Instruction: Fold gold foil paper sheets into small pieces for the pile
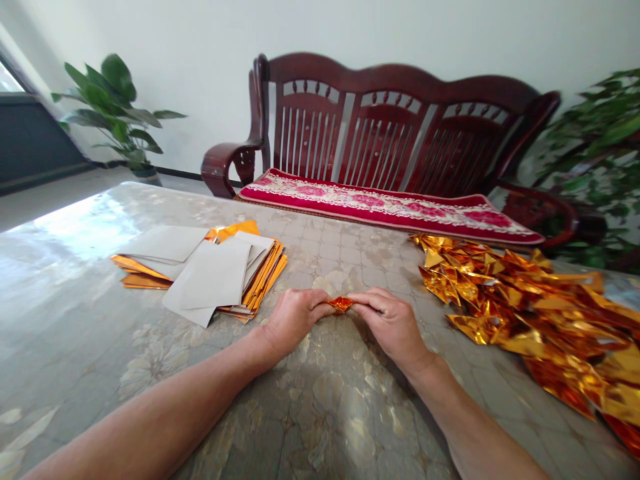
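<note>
A small folded piece of gold foil paper (341,304) lies pinched between the fingertips of both my hands, low over the marble-patterned table (325,413). My left hand (293,321) grips its left end and my right hand (393,323) grips its right end. Most of the piece is hidden by my fingers. To the left sits a stack of flat sheets (210,270), gold on one side and grey-white on the other. To the right lies a pile of folded gold foil pieces (530,303).
A dark red wooden bench (390,120) with a red patterned cushion (380,203) stands behind the table. A potted plant (113,107) is at the back left, another plant (600,153) at the right.
</note>
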The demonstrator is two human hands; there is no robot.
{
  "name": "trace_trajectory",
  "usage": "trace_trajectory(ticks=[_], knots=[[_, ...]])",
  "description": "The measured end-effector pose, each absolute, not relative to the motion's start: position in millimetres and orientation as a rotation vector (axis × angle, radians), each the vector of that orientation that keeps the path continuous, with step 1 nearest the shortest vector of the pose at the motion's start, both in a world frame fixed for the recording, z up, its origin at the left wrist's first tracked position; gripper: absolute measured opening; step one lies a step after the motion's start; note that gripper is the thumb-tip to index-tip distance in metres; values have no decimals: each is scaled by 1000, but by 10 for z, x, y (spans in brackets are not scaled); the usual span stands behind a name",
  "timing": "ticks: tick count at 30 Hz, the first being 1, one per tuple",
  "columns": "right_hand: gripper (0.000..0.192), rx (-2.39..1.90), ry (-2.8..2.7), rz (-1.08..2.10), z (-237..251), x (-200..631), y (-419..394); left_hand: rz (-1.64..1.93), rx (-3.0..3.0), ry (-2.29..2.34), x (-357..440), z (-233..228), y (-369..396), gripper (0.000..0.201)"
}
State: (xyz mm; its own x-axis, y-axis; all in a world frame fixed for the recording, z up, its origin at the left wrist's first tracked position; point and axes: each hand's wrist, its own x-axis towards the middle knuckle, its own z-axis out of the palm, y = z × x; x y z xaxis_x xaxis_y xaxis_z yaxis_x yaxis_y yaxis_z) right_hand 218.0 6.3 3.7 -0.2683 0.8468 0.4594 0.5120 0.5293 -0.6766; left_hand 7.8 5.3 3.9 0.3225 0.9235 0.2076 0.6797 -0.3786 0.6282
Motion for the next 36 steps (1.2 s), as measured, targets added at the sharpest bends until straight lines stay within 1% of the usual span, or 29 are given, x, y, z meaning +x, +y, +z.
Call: trace_trajectory(ticks=[7, 16, 26, 36], knots=[[16, -1123, -1885, 579, 9, 2142, 55, 837, 2227, 1270, 87, -42, 35, 16], [14, -1098, -1874, 587, -9, 2099, 35, 848, 2262, 1260, 94, -40, 21, 16], [17, -1095, -1884, 545, -20, 2044, -32, 757, 2307, 1309, 130, 8, -20, 20], [20, -1185, -1955, 387, -5, 1965, -111, 597, 2344, 1358, 151, 106, -48, 22]])
